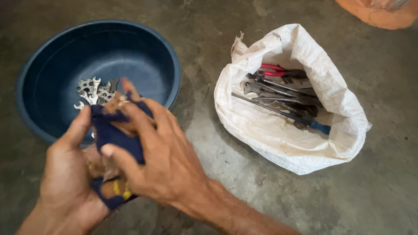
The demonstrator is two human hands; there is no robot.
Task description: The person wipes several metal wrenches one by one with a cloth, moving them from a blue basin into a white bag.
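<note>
Head view, and I'm looking down at a dark blue rag point(117, 143) bunched between both hands, low in the frame just in front of the basin. My left hand point(69, 174) cups it from underneath, palm up, thumb raised along the cloth's left edge. My right hand point(161, 152) lies over the top, forearm angling in from lower right, fingers curled down and pressing the rag against the left palm. Whether anything sits inside the cloth, I can't tell. Just beyond the fingertips, a round dark blue plastic basin point(39, 65) holds a small heap of steel spanners point(93, 91). Well off to the right, an open white woven sack point(278, 135) on the concrete floor point(209, 169) holds red-handled pliers point(276, 69), wrenches and a blue-handled screwdriver point(320, 127).
</note>
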